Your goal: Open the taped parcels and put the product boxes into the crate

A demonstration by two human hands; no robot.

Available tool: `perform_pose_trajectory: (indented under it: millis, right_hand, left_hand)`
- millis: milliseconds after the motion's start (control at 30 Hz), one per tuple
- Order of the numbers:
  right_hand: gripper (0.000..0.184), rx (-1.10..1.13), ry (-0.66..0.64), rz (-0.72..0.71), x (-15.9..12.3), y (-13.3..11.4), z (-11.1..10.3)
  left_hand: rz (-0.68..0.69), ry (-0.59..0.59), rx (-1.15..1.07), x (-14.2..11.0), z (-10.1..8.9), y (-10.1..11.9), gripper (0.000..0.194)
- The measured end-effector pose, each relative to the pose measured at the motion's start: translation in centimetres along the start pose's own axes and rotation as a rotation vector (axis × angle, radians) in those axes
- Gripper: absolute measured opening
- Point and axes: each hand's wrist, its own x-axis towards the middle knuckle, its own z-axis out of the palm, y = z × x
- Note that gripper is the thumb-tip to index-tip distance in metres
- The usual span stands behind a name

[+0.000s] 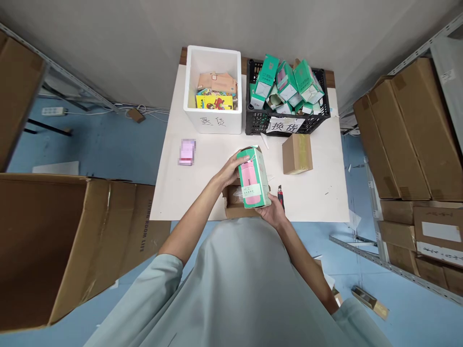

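Between my two hands is a green and white product box with a pink bottle-like shape printed on its front. My left hand grips its upper left side, the thumb across the front. At the lower right corner, my right hand supports it from below. The box's top flaps look slightly raised. Under it, an open brown cardboard box stands at the table's front edge, partly hidden; something pale shows inside. A red and black box cutter lies just right of my right hand.
On the table stand a white foam bin with booklets and a black crate of green boxes. A taped brown box and a pixelated pink item lie nearer. A large open carton is at left; shelved cartons are at right.
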Motion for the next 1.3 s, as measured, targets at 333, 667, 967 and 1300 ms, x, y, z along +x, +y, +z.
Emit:
perform_pose_trajectory:
  millis: [333, 667, 967, 1300]
  right_hand:
    - [0.09, -0.944, 0.406, -0.437, -2.3, -1.9, 0.6]
    - [0.069, -1.281, 0.432, -0.497, -0.1, -0.3, 0.4]
    - [0.065, -0.168, 0.166, -0.219, -1.1, -1.7, -0.1]
    - [0.068, -0.002, 0.07, -0.07, 0.5, -0.8, 0.3]
  left_hand:
    - [0.03, 0.445, 0.152, 1.0, -0.2, -0.8, 0.056]
    - [0.162, 0.433, 0.332, 0.8, 1.2, -0.6, 0.058]
    - [0.155, 0.232, 0.141, 1.2, -0.9, 1.8, 0.07]
    - [0.115, 0.146, 0.052, 1.5, 0.7, 0.7, 0.082]
